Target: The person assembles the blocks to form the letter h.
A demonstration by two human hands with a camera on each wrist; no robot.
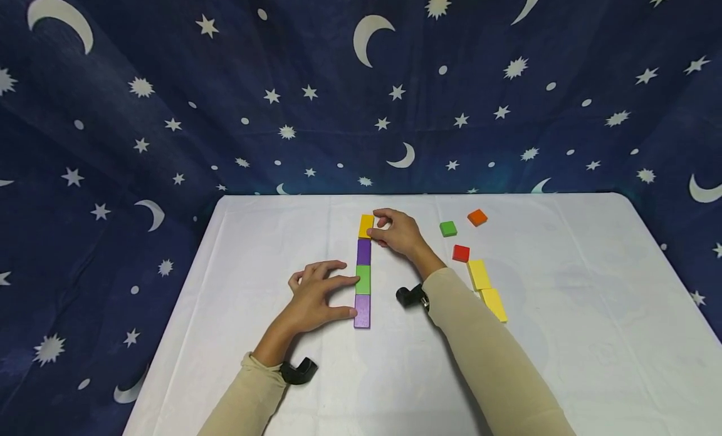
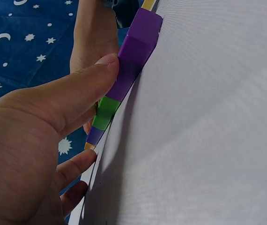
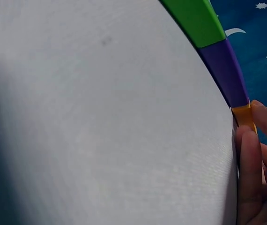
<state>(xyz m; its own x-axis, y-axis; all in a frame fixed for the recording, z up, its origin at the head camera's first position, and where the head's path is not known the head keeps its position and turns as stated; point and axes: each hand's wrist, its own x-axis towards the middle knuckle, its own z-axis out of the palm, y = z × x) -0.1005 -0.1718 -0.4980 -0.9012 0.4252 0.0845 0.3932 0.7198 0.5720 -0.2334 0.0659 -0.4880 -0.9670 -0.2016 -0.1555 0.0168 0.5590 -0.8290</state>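
Note:
Four-coloured row of blocks stands end to end on the white table (image 1: 282,229): an orange-yellow block (image 1: 365,223) at the far end, a dark purple block (image 1: 363,252), a green block (image 1: 363,285) and a lighter purple block (image 1: 363,314) nearest. My left hand (image 1: 313,301) lies along the row's left side, thumb against the near purple block and index fingertip at the green one, fingers extended. At the far end my right hand (image 1: 399,232) pinches the orange-yellow block between thumb and finger; the right wrist view shows the fingertips around that block (image 3: 242,117).
Right of the row lie a small green block (image 1: 448,228), an orange block (image 1: 477,217) and a red block (image 1: 460,253). Two yellow blocks (image 1: 479,274) lie end to end beside the right sleeve (image 1: 485,342), which partly covers one. A starry blue cloth (image 1: 327,154) hangs behind the table.

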